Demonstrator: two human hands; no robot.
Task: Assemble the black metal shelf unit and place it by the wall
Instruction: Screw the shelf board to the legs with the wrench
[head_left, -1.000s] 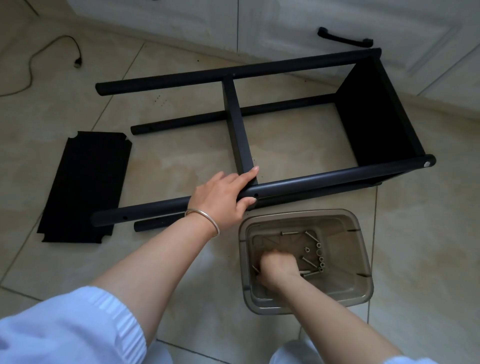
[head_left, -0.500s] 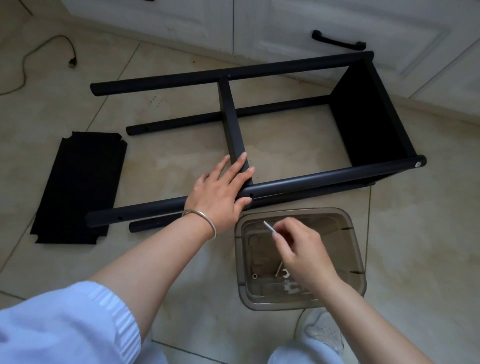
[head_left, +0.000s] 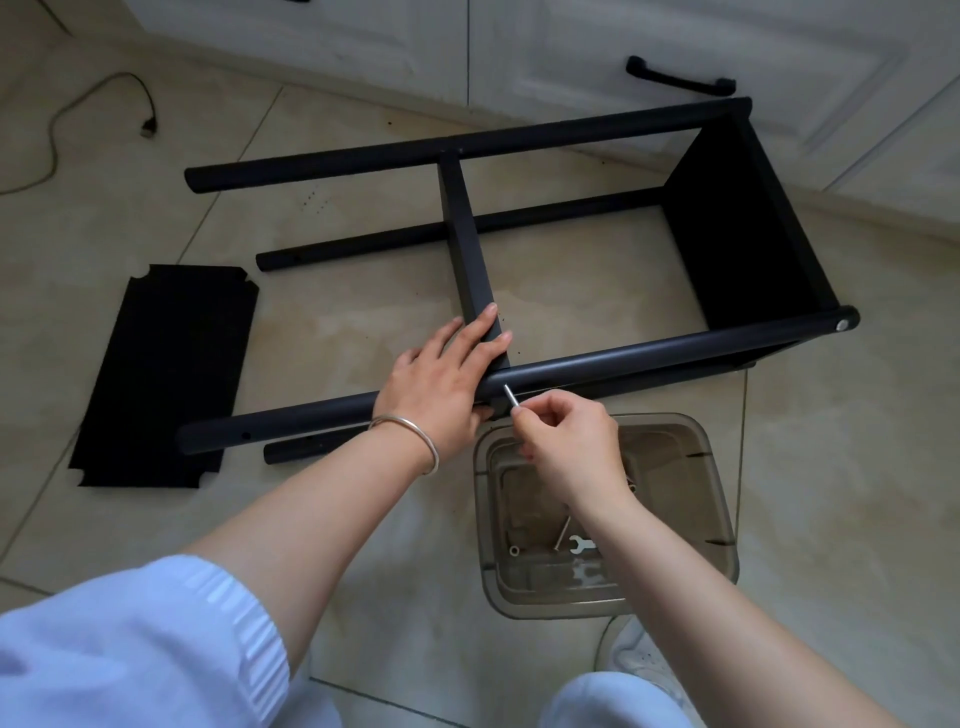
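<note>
I'm kneeling over a floor of glossy beige tiles (head_left: 597, 280) with dark grout lines, and white panelled cabinet doors (head_left: 571, 47) are running along the far side, one carrying a black bar handle (head_left: 679, 82). A grey cable (head_left: 78, 124) is trailing across the tiles at far left, its plug lying loose.

The black metal shelf frame (head_left: 737, 228) is lying on its side in front of those cabinets, four round posts stretching leftward, one shelf panel closing the right end and a middle shelf (head_left: 467, 244) standing between the posts. A spare black shelf panel (head_left: 161, 374) is lying flat on the tiles to the left, well apart from the frame.

Near my knees a smoky translucent plastic bin (head_left: 711, 519) is sitting just beside the frame's near post (head_left: 649, 358), with a small flat wrench (head_left: 582, 544) and a few bits of hardware in its bottom.

My left hand (head_left: 441, 374), a silver bangle (head_left: 410, 436) on the wrist, is lying flat with fingers straight on the middle shelf and over the near post. My right hand (head_left: 566, 441) is pinching a slim silver bolt (head_left: 510, 398), its tip meeting the post.
</note>
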